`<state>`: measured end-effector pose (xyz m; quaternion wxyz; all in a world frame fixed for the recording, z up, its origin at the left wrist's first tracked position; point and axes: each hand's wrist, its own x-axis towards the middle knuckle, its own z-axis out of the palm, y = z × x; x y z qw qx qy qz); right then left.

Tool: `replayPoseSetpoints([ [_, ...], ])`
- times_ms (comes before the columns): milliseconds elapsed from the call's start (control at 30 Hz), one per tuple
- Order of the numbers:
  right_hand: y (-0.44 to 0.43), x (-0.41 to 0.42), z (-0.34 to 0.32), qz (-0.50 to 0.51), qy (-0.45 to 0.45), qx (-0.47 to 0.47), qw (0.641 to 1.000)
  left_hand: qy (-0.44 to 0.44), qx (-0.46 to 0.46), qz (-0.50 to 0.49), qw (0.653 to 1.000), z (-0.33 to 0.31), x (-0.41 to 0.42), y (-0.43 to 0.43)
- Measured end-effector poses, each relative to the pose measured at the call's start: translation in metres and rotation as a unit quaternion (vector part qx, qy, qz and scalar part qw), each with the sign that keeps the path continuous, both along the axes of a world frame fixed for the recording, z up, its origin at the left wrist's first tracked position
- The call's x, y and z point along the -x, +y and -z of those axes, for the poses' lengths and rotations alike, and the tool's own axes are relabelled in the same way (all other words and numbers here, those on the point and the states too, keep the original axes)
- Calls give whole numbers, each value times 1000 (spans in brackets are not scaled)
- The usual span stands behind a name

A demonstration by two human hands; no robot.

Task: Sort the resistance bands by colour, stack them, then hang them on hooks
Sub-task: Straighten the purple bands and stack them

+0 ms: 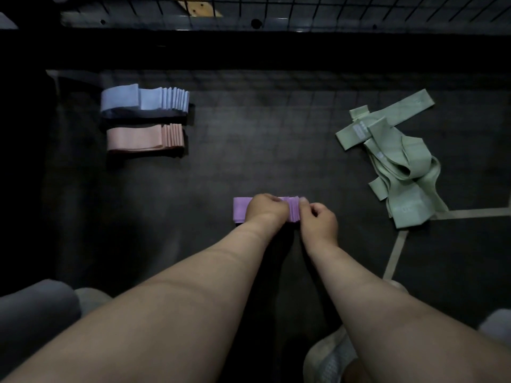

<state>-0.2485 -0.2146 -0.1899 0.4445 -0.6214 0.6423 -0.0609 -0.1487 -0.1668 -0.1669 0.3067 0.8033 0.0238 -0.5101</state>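
So stacking step: both hands on the purple stack (240,210) at centre of the dark floor (276,150). Left hand (266,208) curled over it, pressing it down; right hand (320,219) pinching its fanned right ends, prob. squaring them, light's poor. Blue stack (143,99) and pink stack (145,138) sit done, far left. Green bands (398,161) loose in a heap at right, next to stack. Hooks not visible; wire grid (359,9) up top.
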Motion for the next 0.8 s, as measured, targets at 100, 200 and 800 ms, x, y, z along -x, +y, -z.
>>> replayPoseSetpoints([
  [100,4,-4,0,-6,4,-7,1000,64,-3,63,996,4,-3,-3],
  [200,3,-7,1,-11,45,-8,999,42,17,26,999,6,-9,5],
  [800,-4,-8,-1,-69,120,8,990,-303,0,416,857,9,-61,82],
])
